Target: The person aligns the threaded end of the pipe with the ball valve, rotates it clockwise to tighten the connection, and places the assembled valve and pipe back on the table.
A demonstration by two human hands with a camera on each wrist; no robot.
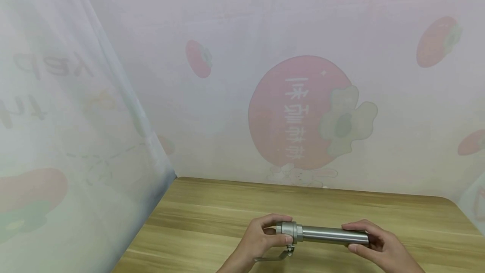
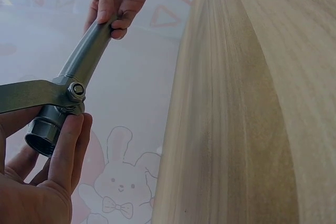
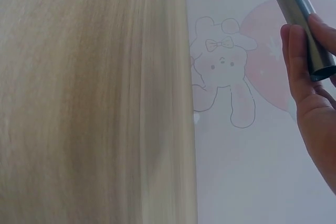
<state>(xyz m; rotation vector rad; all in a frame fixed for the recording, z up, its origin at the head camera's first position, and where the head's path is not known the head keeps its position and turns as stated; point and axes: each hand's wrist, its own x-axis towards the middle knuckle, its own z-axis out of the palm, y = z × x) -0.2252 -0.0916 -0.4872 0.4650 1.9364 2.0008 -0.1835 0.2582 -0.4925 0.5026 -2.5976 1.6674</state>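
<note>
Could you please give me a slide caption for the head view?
Left hand and right hand hold a steel tube above a wooden table.

There is one metal tube point(image 1: 333, 235) low in the middle of the picture, with one thin lever point(image 1: 270, 257) hanging under its left end. Two hands hold it: one left hand point(image 1: 261, 239) and one right hand point(image 1: 373, 243). There is one wooden worktop point(image 1: 212, 214) along the bottom.

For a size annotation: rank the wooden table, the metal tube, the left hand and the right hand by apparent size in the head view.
1. wooden table, by far the largest.
2. metal tube, the longest of the rest.
3. left hand and right hand: they look alike, so no ranking between them.
</note>
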